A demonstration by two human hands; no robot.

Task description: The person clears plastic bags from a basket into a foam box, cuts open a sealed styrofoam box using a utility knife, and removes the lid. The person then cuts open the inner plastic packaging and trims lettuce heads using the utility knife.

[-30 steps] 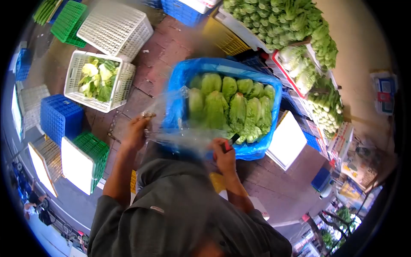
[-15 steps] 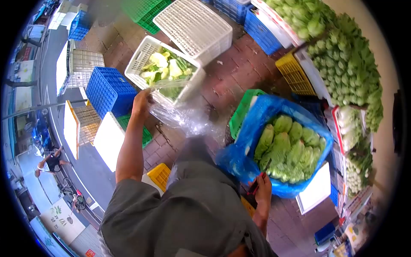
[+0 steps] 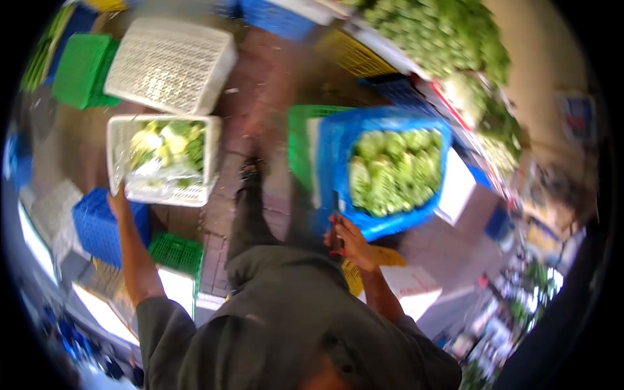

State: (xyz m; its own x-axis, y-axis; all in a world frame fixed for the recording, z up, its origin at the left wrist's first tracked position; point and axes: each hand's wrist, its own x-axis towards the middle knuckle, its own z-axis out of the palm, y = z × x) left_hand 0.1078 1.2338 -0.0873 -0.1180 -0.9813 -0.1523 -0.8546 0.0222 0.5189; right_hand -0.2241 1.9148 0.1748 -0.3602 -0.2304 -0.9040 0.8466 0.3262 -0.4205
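Note:
My left hand (image 3: pixel 119 203) is at the near left corner of a white crate (image 3: pixel 210 156) of yellow-green leaves (image 3: pixel 168 140). Its blurred fingers are closed at the end of a clear plastic bag (image 3: pixel 162 183), which lies across the leaves. My right hand (image 3: pixel 355 244) grips a knife by its red and black handle (image 3: pixel 336 237), the dark blade (image 3: pixel 335 201) pointing away from me. Just beyond that hand, heads of leafy lettuce (image 3: pixel 393 170) fill a container lined with blue plastic (image 3: pixel 335 153).
An upturned white crate (image 3: pixel 170 65) stands behind the leaf crate, with green crates (image 3: pixel 81 71) beside it. A blue crate (image 3: pixel 104 224) and a green crate (image 3: pixel 175 253) flank my left arm. Vegetables (image 3: pixel 435 39) are piled at the upper right. My foot (image 3: pixel 249 170) is on the brick paving.
My left hand has lowered the clear plastic bag onto the leaves in the white crate. My view has turned, and the knife in my right hand now points more straight ahead.

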